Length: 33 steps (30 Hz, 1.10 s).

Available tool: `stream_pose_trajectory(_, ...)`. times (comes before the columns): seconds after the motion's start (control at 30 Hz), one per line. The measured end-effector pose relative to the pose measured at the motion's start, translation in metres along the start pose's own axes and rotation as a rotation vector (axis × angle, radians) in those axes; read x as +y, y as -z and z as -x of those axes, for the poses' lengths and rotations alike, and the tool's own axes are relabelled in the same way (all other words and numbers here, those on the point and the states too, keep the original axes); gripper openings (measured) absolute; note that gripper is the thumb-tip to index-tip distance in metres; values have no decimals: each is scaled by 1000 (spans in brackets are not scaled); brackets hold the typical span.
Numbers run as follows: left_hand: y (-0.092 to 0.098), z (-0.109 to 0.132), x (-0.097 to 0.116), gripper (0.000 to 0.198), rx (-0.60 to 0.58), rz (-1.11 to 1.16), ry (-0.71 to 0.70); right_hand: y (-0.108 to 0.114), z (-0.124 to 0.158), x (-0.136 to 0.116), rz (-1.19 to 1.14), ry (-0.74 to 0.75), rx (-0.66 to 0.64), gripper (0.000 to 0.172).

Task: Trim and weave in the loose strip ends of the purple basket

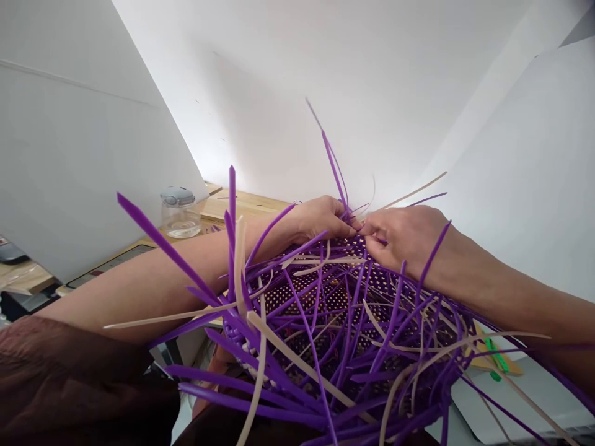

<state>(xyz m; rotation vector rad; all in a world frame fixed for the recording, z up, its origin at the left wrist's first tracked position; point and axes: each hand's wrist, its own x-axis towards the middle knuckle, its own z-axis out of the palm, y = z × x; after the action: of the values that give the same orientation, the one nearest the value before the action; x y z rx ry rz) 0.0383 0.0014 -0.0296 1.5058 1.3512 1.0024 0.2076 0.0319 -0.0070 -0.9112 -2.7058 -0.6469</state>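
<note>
A half-woven basket point(297, 297) of purple and beige plastic strips fills the lower middle of the view, its mouth turned up toward me. Many loose strip ends stick out around its rim and across the opening. At the far rim my left hand point(328, 217) is closed, pinching purple strips point(335, 164) that rise above the fingers. My right hand point(400, 232) meets it from the right, thumb and fingers pressed together at the same stretch of rim. What lies between the right fingertips is mostly hidden, but it appears to be a strip.
A clear jar with a grey lid point(180, 214) stands on the wooden table point(246, 203) at left. White panels point(93, 124) rise at both sides, with a white wall behind. At lower right, a bright green object point(496, 354) lies beside the basket.
</note>
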Motion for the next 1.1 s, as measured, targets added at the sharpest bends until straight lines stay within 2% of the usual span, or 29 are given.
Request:
stream_pose_trajectory(0.13, 1, -1, -5, 13, -28, 53, -66, -4, 6, 3, -69, -42, 24, 19)
stream_pose_trajectory(0.33, 2, -5, -9, 16, -9, 32, -61, -19, 13, 6, -75, 78, 224, 19)
stream_pose_trajectory(0.47, 2, -3, -8, 13, 9, 16, -72, -22, 14, 5, -29, 127, 267, 21)
stream_pose_trajectory(0.57, 2, -2, -7, 10, 34, -28, -84, -19, 13, 4, -5, 169, 233, 22)
stream_pose_trajectory(0.8, 1, 7, -2, 10, 31, -130, -72, -2, 2, -2, -57, 139, 98, 25)
stream_pose_trajectory(0.87, 1, 9, -2, 11, 9, -131, -65, 1, 2, -4, -42, 151, 90, 27)
stream_pose_trajectory(1.0, 1, 4, -5, 8, 60, -88, -80, 1, 8, -5, -7, 220, 144, 25)
stream_pose_trajectory(1.1, 0, -1, -9, 8, 78, -105, -106, -1, 6, -4, -20, 216, 86, 25)
